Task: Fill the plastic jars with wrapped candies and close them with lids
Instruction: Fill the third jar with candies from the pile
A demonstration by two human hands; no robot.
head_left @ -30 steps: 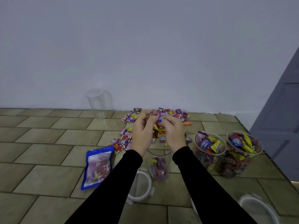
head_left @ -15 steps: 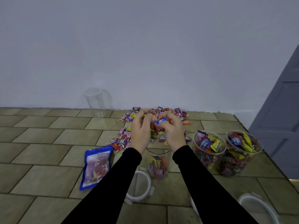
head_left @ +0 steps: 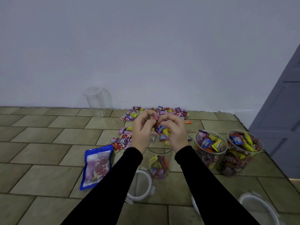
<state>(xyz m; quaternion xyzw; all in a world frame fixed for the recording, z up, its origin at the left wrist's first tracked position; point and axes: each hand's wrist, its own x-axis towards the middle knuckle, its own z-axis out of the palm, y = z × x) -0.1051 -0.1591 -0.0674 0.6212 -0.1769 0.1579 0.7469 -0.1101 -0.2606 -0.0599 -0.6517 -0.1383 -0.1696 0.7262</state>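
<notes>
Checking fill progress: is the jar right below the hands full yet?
Not full. The jar stands upright, lidless; candies show only in its lower part, clear wall above them. The two jars to its right are heaped to the rim.

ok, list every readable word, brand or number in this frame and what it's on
"mentos": on a yellow wrapper at the top of the nearer full jar.
White lettering on the loose red and purple candies on the floor: too blurred to read.
Blue wrapper in that jar and blue wrapper in the far right jar: print blurred.
Blue pouch: no legible text.
Candies held in both hands' fingers: unreadable.
</notes>
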